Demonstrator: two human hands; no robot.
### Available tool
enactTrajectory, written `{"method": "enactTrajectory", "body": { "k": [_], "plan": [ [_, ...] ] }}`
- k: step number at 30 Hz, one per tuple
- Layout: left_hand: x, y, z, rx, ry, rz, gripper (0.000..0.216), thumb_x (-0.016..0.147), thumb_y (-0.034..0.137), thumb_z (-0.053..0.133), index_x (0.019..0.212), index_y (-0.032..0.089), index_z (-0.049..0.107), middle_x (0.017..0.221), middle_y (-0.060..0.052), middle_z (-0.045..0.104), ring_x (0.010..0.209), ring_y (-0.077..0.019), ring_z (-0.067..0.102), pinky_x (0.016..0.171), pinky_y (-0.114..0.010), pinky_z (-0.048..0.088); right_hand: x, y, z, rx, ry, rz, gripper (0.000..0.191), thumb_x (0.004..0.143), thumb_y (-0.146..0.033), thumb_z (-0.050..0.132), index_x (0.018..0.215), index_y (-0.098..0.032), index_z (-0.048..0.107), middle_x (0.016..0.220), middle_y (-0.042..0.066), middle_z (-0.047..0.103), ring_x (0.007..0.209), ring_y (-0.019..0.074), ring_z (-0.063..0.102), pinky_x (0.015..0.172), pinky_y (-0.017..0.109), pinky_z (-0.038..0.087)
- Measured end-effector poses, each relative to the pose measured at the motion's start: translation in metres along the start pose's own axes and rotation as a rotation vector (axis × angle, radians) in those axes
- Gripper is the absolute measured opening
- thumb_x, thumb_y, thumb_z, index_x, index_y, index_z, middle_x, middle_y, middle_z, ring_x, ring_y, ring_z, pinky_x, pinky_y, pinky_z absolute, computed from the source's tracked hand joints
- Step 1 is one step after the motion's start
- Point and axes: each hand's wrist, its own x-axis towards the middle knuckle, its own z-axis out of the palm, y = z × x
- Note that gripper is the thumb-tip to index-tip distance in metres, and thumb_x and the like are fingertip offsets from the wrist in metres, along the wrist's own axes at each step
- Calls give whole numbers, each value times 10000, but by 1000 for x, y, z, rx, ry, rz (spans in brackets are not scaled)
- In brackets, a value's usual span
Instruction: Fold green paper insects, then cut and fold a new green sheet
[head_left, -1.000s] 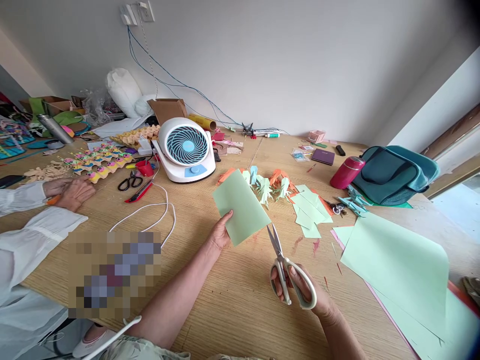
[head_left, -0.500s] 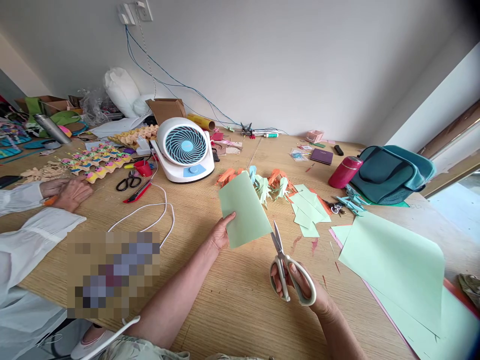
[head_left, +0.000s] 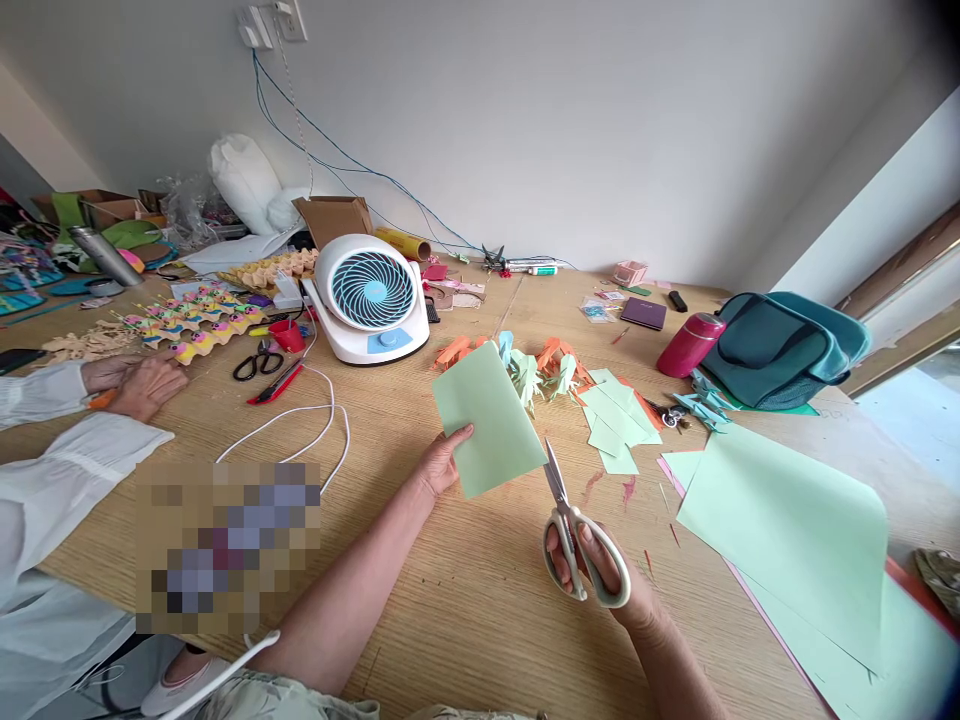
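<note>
Over the counter (head_left: 450,620), the right hand (head_left: 637,598) grips the scissors (head_left: 564,508) by the handles, blades beside the paper (head_left: 491,420). The left hand (head_left: 441,466) pinches its left edge; it should be light, bendy, easily creased, best held by an edge. Cutouts (head_left: 528,378) lie beyond.

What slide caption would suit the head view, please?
Left hand holding a rectangular pale green paper sheet; right hand holding white-handled metal scissors near its corner.
</note>
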Motion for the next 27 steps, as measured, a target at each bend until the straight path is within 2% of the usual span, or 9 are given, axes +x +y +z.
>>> {"method": "enactTrajectory", "body": {
  "k": [10, 18, 27],
  "plan": [
    [-2, 2, 2, 26, 2, 26, 461, 686, 264, 821, 1114, 181, 673, 1157, -131, 702, 1166, -309, 613, 1042, -449, 439, -1, -10, 8, 29, 34, 12, 506, 923, -625, 440, 879, -144, 592, 573, -1, 524, 465, 114, 478, 438, 238, 346],
    [-4, 4, 4, 46, 36, 65, 471, 657, 276, 841, 1092, 191, 681, 1133, -118, 713, 1274, -316, 528, 1080, -463, 398, 0, 3, 6, 21, 76, -6, 476, 931, -608, 442, 840, -162, 582, 516, -17, 500, 405, 102, 430, 396, 232, 316],
    [-1, 4, 0, 68, 38, 121, 381, 649, 274, 836, 1006, 207, 721, 1098, -93, 730, 1208, -325, 581, 1006, -443, 455, 0, 2, 6, 3, 26, 5, 467, 926, -600, 468, 852, -157, 594, 520, -17, 508, 409, 93, 433, 402, 220, 335]
  ]
}}
